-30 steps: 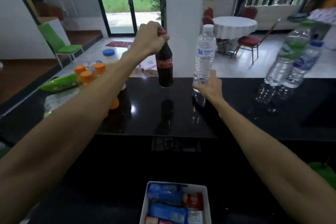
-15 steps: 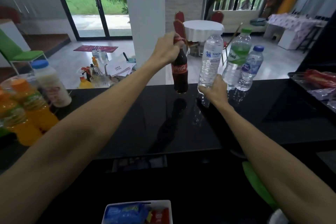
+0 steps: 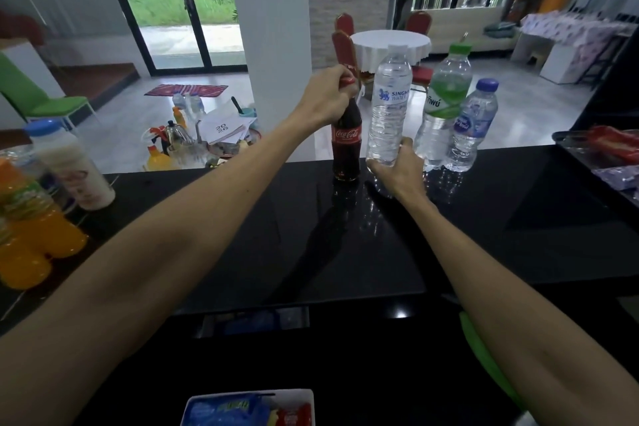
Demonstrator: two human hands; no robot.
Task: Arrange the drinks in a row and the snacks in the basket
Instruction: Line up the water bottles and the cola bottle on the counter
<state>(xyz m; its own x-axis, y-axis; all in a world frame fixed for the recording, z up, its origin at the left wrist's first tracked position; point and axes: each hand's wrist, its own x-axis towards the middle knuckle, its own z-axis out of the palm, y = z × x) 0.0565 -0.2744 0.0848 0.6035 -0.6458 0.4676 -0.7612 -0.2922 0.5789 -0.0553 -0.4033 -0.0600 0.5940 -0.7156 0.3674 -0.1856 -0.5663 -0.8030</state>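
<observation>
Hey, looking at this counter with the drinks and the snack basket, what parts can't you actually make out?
Head view only:
- Basket: cut off by the bottom edge, so its contents are mostly unseen.
- Cola bottle cap: covered by the left hand.
- Water bottle base: hidden behind the right hand.
- Orange juice bottles: cut by the left edge and blurred; count and labels unclear.
- Red packets at far right: blurred, unreadable.

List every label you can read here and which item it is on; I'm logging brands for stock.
"Coca-Cola": cola bottle, held by the left hand.
"SINGHA WATER", last letter cut off: clear water bottle, held by the right hand.
Thai script, only partly visible: green-capped bottle.
Blurred, unreadable: blue-capped bottle, orange juice bottles, white bottle.
</observation>
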